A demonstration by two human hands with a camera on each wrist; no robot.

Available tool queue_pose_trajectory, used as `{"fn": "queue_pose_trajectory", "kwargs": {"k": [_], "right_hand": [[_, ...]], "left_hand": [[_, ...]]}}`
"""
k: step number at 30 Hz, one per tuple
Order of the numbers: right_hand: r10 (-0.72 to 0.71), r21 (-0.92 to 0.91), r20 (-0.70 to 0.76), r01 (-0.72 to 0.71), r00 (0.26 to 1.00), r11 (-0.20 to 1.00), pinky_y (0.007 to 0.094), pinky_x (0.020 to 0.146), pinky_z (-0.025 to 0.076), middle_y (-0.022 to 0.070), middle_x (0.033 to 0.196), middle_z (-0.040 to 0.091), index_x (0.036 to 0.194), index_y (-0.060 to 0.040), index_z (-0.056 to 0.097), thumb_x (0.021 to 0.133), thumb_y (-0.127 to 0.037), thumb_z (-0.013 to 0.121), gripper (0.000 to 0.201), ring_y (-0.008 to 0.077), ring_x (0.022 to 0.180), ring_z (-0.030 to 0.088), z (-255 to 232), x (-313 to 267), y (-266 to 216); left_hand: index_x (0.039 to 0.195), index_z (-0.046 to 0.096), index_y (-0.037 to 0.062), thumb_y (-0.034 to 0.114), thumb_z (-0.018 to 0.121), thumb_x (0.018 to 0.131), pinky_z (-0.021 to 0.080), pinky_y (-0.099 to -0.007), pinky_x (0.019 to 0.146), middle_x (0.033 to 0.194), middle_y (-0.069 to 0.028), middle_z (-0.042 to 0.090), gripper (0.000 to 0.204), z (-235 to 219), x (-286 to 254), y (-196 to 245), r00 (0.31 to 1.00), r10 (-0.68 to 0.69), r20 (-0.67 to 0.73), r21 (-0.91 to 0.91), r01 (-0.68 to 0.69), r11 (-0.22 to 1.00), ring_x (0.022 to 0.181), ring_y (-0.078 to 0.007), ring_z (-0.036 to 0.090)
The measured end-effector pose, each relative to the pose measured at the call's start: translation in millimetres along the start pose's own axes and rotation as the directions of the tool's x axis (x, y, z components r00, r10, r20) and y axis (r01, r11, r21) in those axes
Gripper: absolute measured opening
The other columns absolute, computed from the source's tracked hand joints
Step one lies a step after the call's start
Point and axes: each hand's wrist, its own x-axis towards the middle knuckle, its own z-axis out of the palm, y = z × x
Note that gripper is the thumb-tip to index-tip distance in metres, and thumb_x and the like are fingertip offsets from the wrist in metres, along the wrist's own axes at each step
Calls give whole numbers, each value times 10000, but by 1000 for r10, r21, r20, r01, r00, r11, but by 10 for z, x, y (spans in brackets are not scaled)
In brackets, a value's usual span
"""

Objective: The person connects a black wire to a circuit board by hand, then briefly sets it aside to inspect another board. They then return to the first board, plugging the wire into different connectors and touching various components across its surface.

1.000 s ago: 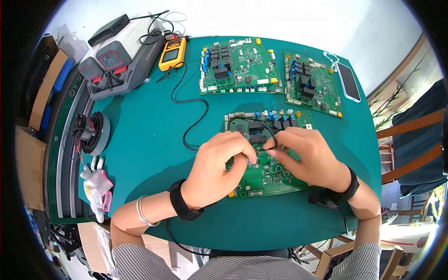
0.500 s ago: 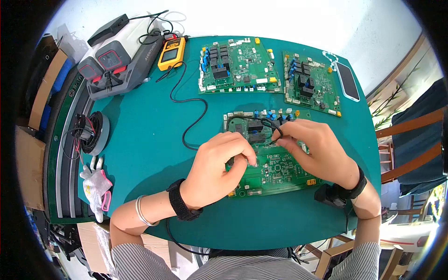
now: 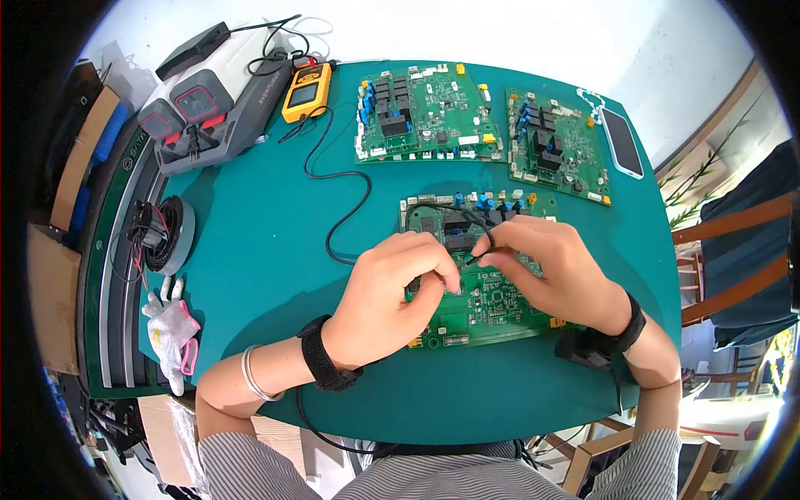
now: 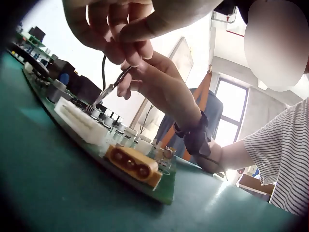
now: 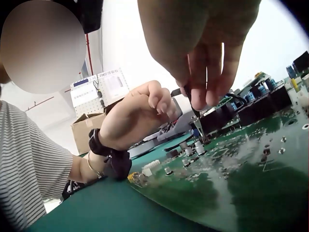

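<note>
My right hand (image 3: 546, 258) pinches a black test probe (image 3: 473, 260) over the nearest green circuit board (image 3: 487, 329). A black cable loops from it across the board's upper left. In the left wrist view the thin metal tip of the probe (image 4: 112, 88) slants down among the board's parts. The right wrist view also has the right hand (image 5: 207, 72) above the board, dark probe between thumb and fingers. Just left of it, my left hand (image 3: 387, 292) hovers at the board's left side, fingers loosely curled with nothing visible in them; the left hand (image 5: 145, 108) looks the same from the right wrist.
A yellow handheld meter (image 3: 307, 96) lies at the back, its black cable (image 3: 367, 187) running toward the left hand. Two more board spots, a stack (image 3: 454, 108) and a single board (image 3: 575, 158), lie behind. A phone (image 3: 622, 146), glove (image 3: 173, 337) and small fan-like motor (image 3: 171, 237) rest on the edges.
My right hand shifted right and up with the probe, then came back left and lower over the board. The left hand has hardly moved.
</note>
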Motion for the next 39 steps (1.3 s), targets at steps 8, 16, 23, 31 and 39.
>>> {"fn": "queue_pose_trajectory", "kwargs": {"k": [8, 16, 23, 31, 39], "right_hand": [[4, -40, 55, -2, 998, 999, 452, 631, 492, 140, 794, 637, 1019, -35, 665, 927, -90, 707, 115, 338, 741, 650, 31, -7, -4], [-80, -107, 43, 84, 996, 991, 446, 658, 509, 134, 782, 631, 1015, -12, 655, 928, -98, 702, 131, 328, 749, 644, -5, 10, -21], [-256, -311, 115, 279, 960, 908, 383, 675, 510, 65, 776, 579, 946, -55, 603, 898, -104, 705, 122, 256, 751, 624, 58, 5, 50], [-379, -410, 163, 412, 911, 814, 330, 675, 499, 34, 783, 553, 948, -69, 610, 791, -133, 716, 200, 193, 751, 603, 65, -1, 47], [-243, -99, -33, 239, 969, 966, 416, 724, 573, 132, 970, 680, 1039, 25, 669, 829, 11, 735, 220, 314, 843, 690, 42, -27, -94]], "left_hand": [[837, 669, 24, -142, 531, 796, 514, -356, 730, 833, -90, 685, 219, -3, 1, -14, 1000, 5, 24, -1, -5, 1000, 803, -252, 665], [835, 666, 18, -157, 534, 789, 514, -350, 717, 827, -91, 682, 224, 1, 7, -7, 1000, -10, 25, -1, 10, 1000, 795, -248, 665], [829, 666, 17, -156, 537, 790, 514, -352, 714, 821, -92, 680, 220, -6, 12, 3, 1000, -4, 29, -3, 4, 1000, 789, -250, 663], [826, 681, 26, -155, 547, 789, 509, -346, 705, 813, -87, 683, 229, 6, 14, -6, 1000, 9, -3, -4, -9, 1000, 776, -250, 662], [838, 652, 40, -101, 580, 819, 507, -389, 697, 817, -79, 667, 159, -6, 15, -7, 1000, 7, 10, 16, -7, 1000, 784, -279, 650]]}}
